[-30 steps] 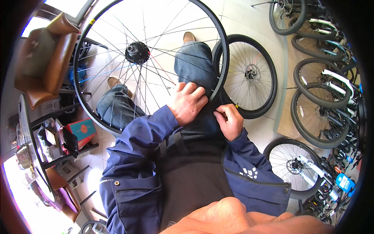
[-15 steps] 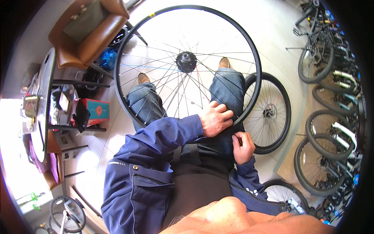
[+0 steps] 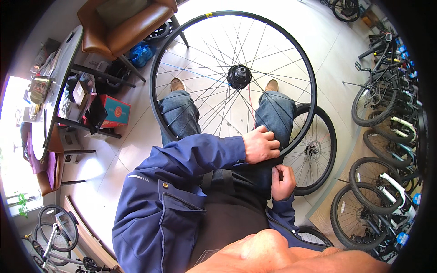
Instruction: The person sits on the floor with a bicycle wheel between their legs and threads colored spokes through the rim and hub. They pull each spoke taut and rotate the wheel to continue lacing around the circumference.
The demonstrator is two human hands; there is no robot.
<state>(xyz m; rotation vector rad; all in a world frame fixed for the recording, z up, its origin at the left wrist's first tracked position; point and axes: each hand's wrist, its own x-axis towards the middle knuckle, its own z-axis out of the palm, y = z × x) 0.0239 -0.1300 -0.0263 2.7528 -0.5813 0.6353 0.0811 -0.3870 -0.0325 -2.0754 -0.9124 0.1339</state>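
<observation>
A large black bicycle wheel without a tyre (image 3: 311, 73) is held up in front of my legs. Its thin spokes are mostly black, with one blue and one red, and they meet at a black hub (image 3: 239, 76). My left hand (image 3: 261, 145) reaches across my lap with curled fingers on the wheel's near right edge; the hand covers that stretch of rim. Close by, toward my body, my right hand (image 3: 283, 182) is closed, thumb against the bent fingers. Whatever it pinches, if anything, is hidden.
A second wheel, with a tyre (image 3: 333, 152), rests beside my right leg. Rows of bicycles (image 3: 359, 214) line the right side. On the left are a brown armchair (image 3: 125, 34), a table (image 3: 75, 48) with clutter, and a red and teal box (image 3: 116, 111).
The whole view has turned, so the room and wheel appear shifted and slightly rotated clockwise. Both hands stay in nearly the same closed poses near the rim.
</observation>
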